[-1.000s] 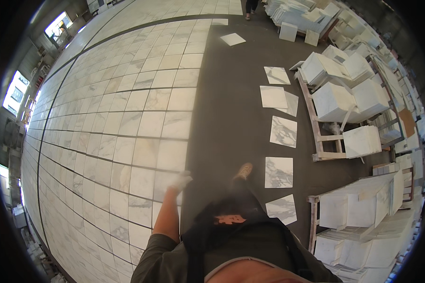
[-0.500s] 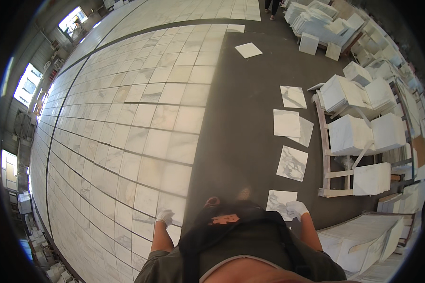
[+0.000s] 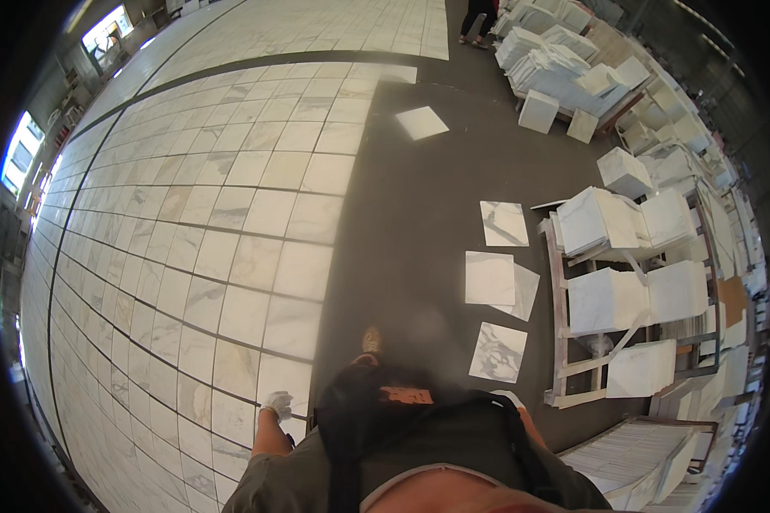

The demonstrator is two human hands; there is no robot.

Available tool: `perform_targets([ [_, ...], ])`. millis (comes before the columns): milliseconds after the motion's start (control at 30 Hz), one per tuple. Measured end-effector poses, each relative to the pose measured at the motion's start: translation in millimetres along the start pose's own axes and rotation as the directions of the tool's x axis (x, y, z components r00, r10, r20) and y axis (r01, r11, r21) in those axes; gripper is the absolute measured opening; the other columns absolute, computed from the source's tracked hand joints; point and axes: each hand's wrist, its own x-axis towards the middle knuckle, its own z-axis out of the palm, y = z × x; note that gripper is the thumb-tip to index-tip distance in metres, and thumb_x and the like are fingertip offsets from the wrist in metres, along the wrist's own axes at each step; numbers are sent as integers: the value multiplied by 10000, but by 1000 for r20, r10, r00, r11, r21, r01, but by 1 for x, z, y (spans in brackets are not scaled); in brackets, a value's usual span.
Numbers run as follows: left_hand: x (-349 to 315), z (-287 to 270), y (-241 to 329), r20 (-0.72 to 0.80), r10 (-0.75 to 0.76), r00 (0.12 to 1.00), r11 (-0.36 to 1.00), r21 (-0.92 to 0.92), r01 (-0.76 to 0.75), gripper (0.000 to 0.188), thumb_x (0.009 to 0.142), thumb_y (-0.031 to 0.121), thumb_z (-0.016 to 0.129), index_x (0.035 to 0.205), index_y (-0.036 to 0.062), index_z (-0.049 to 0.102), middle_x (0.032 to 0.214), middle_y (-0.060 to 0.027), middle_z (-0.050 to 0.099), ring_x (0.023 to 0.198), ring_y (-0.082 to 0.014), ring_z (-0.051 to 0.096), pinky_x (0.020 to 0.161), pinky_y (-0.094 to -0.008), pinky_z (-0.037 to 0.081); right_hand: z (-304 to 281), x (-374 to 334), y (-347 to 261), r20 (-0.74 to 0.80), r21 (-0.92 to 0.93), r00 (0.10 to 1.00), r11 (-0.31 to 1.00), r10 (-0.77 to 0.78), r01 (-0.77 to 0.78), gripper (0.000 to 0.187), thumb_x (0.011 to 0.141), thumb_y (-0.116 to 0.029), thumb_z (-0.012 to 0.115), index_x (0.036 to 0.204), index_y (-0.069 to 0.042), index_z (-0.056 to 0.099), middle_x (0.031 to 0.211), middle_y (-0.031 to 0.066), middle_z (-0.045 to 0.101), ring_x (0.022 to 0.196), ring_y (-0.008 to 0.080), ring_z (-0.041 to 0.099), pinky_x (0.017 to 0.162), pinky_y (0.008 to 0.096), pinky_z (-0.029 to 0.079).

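The left hand [image 3: 276, 403] and right hand [image 3: 507, 398] (whether grasping, I cannot tell from here) accompany, I judge, walking; taking a loose tile [image 3: 498, 351] would need bending.

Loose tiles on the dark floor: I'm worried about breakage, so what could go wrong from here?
The white tile partly overlaps another tile, so it might rock or crack if stepped on. The person's shoe shares their dark floor, so it could clip either one.
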Motion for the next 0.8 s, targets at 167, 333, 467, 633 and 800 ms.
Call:
perform_targets([
  [167,132,-194,49,-306,584,752,725,613,-314,178,656,146,680,826,104,644,881,-109,628,854,-346,619,747,-437,531,5,12,-31,60,272,976,938,207,-216,126,837,-192,694,807,-70,687,674,31,596,598,162,587,548,314,489],
  [333,270,-350,175,-530,451,718,892,266,-364,280,718,179,720,972,74,662,924,-65,636,849,-229,626,738,-374,539,-26,69,-84,27,362,970,902,241,-234,117,842,-188,682,794,-82,675,669,26,590,582,160,572,532,312,474],
  [467,297,-387,307,-405,-3,914,811,-535,-234,437,825,197,686,1220,21,620,989,-61,643,816,-142,601,706,-321,531,-63,138,-127,8,384,973,898,229,-215,113,846,-185,673,783,-91,666,664,23,584,570,158,561,518,311,463],
  [633,322,-390,350,-237,-143,961,838,-546,-10,445,777,218,703,1191,62,657,1058,-94,669,957,-237,646,770,-362,548,-126,224,-190,3,434,978,881,210,-191,113,851,-181,661,770,-102,654,659,18,578,555,155,546,502,309,448],
  [800,318,-380,289,20,265,964,759,612,-221,359,713,237,719,1043,97,696,1033,-119,678,1004,-346,640,821,-438,544,-229,287,-304,123,504,991,857,50,-106,165,867,-151,620,718,-150,549,620,-11,496,494,133,461,444,290,354],
])
